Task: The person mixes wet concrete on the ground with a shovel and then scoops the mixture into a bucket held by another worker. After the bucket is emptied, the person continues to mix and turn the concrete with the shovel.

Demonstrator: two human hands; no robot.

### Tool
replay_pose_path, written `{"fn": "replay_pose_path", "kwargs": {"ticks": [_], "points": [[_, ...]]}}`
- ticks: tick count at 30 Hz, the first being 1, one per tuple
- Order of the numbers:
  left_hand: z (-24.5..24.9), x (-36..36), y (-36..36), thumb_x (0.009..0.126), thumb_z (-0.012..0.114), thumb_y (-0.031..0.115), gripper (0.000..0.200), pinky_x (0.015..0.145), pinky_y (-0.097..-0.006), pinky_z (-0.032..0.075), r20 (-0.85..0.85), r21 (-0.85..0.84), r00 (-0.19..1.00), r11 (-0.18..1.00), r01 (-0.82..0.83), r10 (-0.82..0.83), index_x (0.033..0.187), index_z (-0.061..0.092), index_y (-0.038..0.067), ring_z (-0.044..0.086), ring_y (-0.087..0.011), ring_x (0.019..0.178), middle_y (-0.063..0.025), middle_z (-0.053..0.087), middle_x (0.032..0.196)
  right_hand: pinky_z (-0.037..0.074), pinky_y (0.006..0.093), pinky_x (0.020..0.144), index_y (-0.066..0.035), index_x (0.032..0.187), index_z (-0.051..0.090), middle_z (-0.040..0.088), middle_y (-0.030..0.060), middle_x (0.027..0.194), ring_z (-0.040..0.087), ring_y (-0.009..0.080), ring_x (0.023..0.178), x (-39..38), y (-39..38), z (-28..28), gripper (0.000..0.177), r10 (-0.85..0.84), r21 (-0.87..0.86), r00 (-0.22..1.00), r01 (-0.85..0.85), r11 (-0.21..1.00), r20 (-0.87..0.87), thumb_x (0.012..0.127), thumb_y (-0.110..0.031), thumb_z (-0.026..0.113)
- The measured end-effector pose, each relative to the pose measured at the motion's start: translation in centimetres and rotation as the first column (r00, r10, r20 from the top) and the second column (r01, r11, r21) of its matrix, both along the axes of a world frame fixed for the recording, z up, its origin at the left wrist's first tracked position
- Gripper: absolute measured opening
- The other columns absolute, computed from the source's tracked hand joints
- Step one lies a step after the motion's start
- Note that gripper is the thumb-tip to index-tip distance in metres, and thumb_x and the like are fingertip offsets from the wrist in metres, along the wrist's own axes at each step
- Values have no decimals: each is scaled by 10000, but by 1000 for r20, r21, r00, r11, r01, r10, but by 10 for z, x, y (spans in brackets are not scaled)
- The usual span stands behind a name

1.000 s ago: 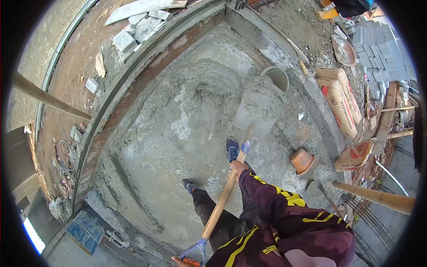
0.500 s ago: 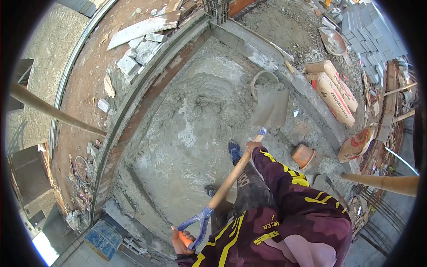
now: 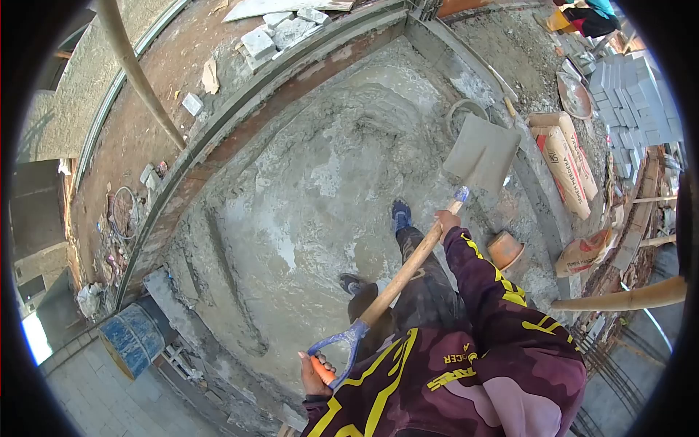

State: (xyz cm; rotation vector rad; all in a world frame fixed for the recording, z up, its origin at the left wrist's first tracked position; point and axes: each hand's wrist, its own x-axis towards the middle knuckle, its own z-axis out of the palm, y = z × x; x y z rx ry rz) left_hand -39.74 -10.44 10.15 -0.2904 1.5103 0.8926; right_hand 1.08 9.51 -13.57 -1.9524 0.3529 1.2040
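Note:
My left hand (image 3: 317, 373) is wrapped round the orange grip of a shovel at the bottom centre. Its blue D-shaped yoke (image 3: 349, 336) joins a wooden shaft. Farther up, my right hand (image 3: 447, 221) closes on the shaft just below the blade socket. The grey shovel blade (image 3: 482, 151) points away from me and shows no heap of mortar on its visible face. Behind the blade, a bucket (image 3: 467, 109) shows only its rim, and its contents are hidden. Wet grey mortar (image 3: 328, 175) spreads over the floor in front of my feet.
Cement bags (image 3: 564, 164) lie at the right, beyond a low concrete kerb. An orange-brown bucket (image 3: 505, 250) stands near my right arm. Grey blocks (image 3: 630, 105) are stacked far right, near another person (image 3: 590, 20). A blue drum (image 3: 131, 339) lies lower left. Wooden poles (image 3: 619, 297) cross both sides.
The shovel blade has lifted off the bucket's mouth area, and the mortar seen at its front no longer shows. Both hands keep their hold. My view has swung, shifting the surroundings.

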Motion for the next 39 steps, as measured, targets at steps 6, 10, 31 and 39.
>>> {"fn": "replay_pose_path", "kwargs": {"ticks": [6, 10, 31, 39], "points": [[-47, -71, -96, 856, 459, 556, 469, 399, -271, 374, -368, -88, 919, 979, -184, 140, 774, 454, 94, 429, -119, 455, -10, 415, 595, 464, 386, 578, -52, 849, 497, 485, 80, 749, 520, 225, 638, -144, -59, -75, 220, 13, -12, 960, -17, 1000, -279, 691, -137, 624], [-96, -129, -180, 808, 484, 612, 510, 347, -247, 299, -745, -239, 663, 898, -369, 74, 710, 427, 116, 345, -98, 396, 13, 344, 522, 456, 423, 585, -98, 820, 504, 484, 58, 702, 516, 231, 612, -278, -138, -171, 161, 6, -182, 845, -122, 976, -535, 728, -155, 623], [-434, -59, -48, 776, 511, 639, 562, 369, -260, 303, -699, -322, 704, 824, -466, 125, 638, 406, 104, 374, -128, 390, 0, 363, 496, 459, 408, 650, -53, 925, 463, 461, 85, 834, 498, 228, 739, -176, 18, -403, 230, 193, -79, 916, -234, 969, -352, 768, -167, 587], [-268, -19, -104, 783, 500, 641, 575, 328, -273, 282, -760, -333, 646, 818, -470, 62, 625, 358, 106, 354, -135, 358, -4, 327, 470, 480, 413, 555, -23, 893, 515, 522, 103, 763, 547, 253, 624, -140, -22, -239, 239, 68, -173, 927, -140, 975, -368, 713, -128, 634]]}}
